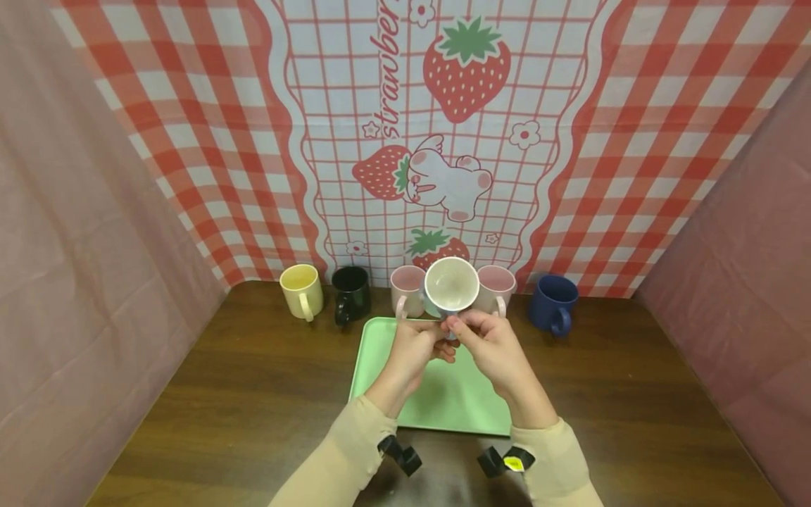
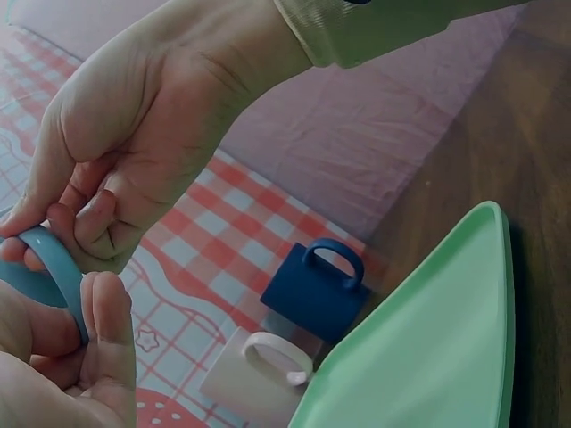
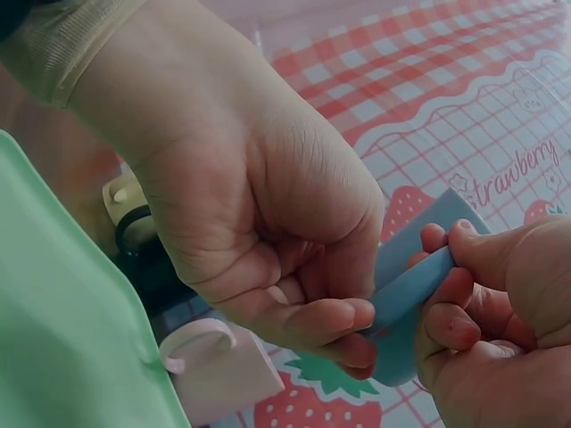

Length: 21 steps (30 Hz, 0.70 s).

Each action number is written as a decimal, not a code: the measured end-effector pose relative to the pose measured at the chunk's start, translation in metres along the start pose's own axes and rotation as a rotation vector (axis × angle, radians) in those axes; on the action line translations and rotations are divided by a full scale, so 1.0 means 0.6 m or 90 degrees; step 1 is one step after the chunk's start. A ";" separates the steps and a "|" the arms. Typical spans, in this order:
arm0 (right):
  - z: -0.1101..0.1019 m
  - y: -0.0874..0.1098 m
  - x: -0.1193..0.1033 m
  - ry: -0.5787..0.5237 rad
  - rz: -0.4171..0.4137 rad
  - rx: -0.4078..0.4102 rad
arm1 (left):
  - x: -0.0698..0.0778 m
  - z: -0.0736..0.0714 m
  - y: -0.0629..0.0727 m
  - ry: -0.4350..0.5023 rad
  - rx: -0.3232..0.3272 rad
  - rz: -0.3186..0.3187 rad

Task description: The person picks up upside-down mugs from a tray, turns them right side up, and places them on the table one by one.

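A light blue mug (image 1: 452, 282) with a pale speckled inside is held up over the far edge of the green tray (image 1: 453, 401), its mouth tilted toward the head camera. My right hand (image 1: 493, 345) pinches the mug's handle (image 3: 415, 290) between thumb and fingers. From the other side my left hand (image 1: 412, 352) grips the same handle, its fingers close against those of the right. Both sets of fingers partly cover the handle, which also shows as a blue band in the left wrist view.
Along the back stand a yellow mug (image 1: 301, 291), a black mug (image 1: 351, 294), two pink mugs, left (image 1: 405, 287) and right (image 1: 497, 285), and a dark blue mug (image 1: 553, 303). Behind them hangs a strawberry-print cloth (image 1: 538, 91); pink curtains flank the wooden table (image 1: 253, 380).
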State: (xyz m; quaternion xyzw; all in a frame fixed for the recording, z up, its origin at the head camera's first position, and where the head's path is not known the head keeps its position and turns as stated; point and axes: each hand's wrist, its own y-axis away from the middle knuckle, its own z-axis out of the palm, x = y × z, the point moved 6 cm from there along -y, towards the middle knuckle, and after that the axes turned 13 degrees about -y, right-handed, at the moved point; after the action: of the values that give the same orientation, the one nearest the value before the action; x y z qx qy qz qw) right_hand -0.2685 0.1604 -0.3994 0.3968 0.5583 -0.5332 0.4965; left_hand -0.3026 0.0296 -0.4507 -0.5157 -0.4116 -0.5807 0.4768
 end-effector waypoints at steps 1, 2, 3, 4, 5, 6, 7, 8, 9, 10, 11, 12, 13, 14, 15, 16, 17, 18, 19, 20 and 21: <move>0.000 0.000 -0.001 0.005 -0.003 0.001 | -0.001 0.001 0.000 -0.003 -0.001 -0.001; 0.000 0.001 -0.002 0.010 -0.008 0.002 | -0.001 0.001 0.000 -0.005 -0.001 -0.002; -0.001 0.001 -0.003 0.014 -0.011 0.004 | -0.002 0.002 0.000 -0.009 -0.001 -0.002; -0.001 0.001 -0.004 0.018 -0.016 0.006 | -0.002 0.002 0.001 -0.012 -0.001 -0.002; -0.002 0.001 -0.005 0.021 -0.020 0.007 | -0.002 0.003 0.001 -0.014 -0.001 -0.002; -0.002 0.001 -0.005 0.022 -0.025 0.009 | -0.002 0.003 0.001 -0.017 -0.002 -0.001; -0.002 0.002 -0.006 0.023 -0.029 0.010 | -0.002 0.004 0.002 -0.020 -0.003 -0.001; -0.001 0.002 -0.006 0.023 -0.034 0.011 | -0.002 0.004 0.003 -0.023 -0.005 0.000; -0.001 0.002 -0.007 0.023 -0.038 0.013 | -0.002 0.004 0.004 -0.026 -0.007 0.001; -0.001 0.002 -0.007 0.023 -0.041 0.015 | -0.002 0.004 0.004 -0.030 -0.011 0.001; -0.001 0.002 -0.007 0.023 -0.044 0.018 | -0.002 0.004 0.005 -0.035 -0.016 0.002; -0.001 0.002 -0.006 0.021 -0.047 0.020 | -0.002 0.004 0.005 -0.039 -0.021 0.001; -0.002 0.001 -0.006 0.020 -0.049 0.023 | -0.002 0.004 0.006 -0.046 -0.025 0.001; -0.003 0.001 -0.006 0.017 -0.051 0.026 | -0.003 0.005 0.006 -0.052 -0.030 0.000; -0.004 0.000 -0.005 0.016 -0.051 0.028 | -0.003 0.005 0.006 -0.058 -0.034 -0.001; -0.006 0.000 -0.005 0.014 -0.050 0.029 | -0.003 0.006 0.006 -0.064 -0.038 -0.001; -0.008 -0.001 -0.005 0.011 -0.048 0.031 | -0.004 0.006 0.007 -0.070 -0.040 -0.002; -0.010 -0.001 -0.004 0.008 -0.043 0.035 | -0.005 0.007 0.007 -0.077 -0.042 -0.004; -0.012 -0.001 -0.004 0.007 -0.038 0.038 | -0.006 0.008 0.007 -0.085 -0.044 -0.004; -0.015 -0.001 -0.003 0.006 -0.033 0.042 | -0.006 0.009 0.007 -0.092 -0.046 -0.004; -0.018 -0.001 -0.003 0.004 -0.027 0.046 | -0.006 0.009 0.008 -0.099 -0.047 -0.004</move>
State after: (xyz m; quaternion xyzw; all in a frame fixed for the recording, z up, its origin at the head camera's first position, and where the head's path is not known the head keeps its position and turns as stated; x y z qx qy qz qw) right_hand -0.2698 0.1710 -0.3983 0.4043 0.5487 -0.5622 0.4683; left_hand -0.2970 0.0345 -0.4535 -0.5753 -0.4273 -0.5554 0.4220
